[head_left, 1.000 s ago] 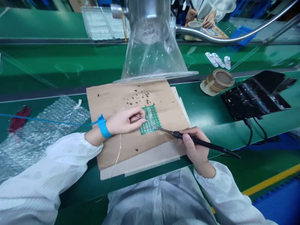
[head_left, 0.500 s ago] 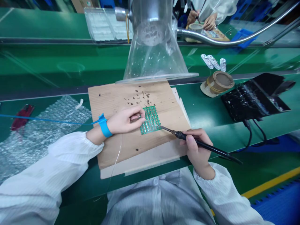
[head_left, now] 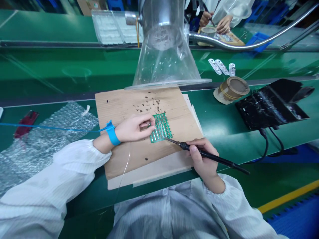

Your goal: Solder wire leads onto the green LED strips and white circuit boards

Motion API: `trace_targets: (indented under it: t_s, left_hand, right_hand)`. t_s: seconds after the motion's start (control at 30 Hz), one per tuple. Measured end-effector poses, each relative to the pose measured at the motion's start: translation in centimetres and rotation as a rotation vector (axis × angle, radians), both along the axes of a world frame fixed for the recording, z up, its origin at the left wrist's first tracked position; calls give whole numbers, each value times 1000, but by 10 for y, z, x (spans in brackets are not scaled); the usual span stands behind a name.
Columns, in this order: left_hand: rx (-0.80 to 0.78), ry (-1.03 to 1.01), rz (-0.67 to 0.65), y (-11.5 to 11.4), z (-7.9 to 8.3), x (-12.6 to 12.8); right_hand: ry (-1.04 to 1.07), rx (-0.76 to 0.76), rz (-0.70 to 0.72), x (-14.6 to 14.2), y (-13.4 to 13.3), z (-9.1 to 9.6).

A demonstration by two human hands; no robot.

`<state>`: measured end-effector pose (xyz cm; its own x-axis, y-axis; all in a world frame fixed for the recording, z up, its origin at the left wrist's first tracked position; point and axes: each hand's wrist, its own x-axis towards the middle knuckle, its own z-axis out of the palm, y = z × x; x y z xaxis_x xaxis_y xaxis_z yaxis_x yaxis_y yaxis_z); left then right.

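Observation:
A green circuit board (head_left: 161,127) with rows of small shiny pads lies on a brown cardboard sheet (head_left: 119,109). At its left edge my left hand (head_left: 136,127) pinches thin solder wire (head_left: 127,162), which trails down toward the bench's front edge. A blue wrist strap (head_left: 112,133) circles that wrist. My right hand (head_left: 203,156) is wrapped around a black soldering iron (head_left: 211,157), its bent tip over the board's lower right part. Whether the tip touches a pad I cannot tell. A little smoke seems to rise near it.
Above the board hangs a clear fume hood (head_left: 165,63). To the right are a round brown tin (head_left: 231,89) and a black soldering-iron stand (head_left: 271,103) with cables. Bubble wrap (head_left: 57,132) and a red item (head_left: 26,124) lie left. Across the bench, a co-worker's hands (head_left: 224,24) hold a tool.
My right hand and the soldering iron have moved left, bringing the tip from the board's right edge further in over the pads. My left hand stays at the board's left edge.

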<state>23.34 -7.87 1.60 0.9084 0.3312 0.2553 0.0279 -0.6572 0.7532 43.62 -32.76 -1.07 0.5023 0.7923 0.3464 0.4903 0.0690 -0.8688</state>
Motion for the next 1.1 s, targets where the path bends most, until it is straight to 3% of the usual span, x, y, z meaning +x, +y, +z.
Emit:
trace_targets:
  t_s: [0.67, 1.1]
  left_hand:
    - [17, 16, 14, 0, -1, 1]
    - [49, 31, 23, 0, -2, 2]
  right_hand:
    - [35, 60, -27, -3, 5, 5]
    - [47, 8, 12, -4, 13, 8]
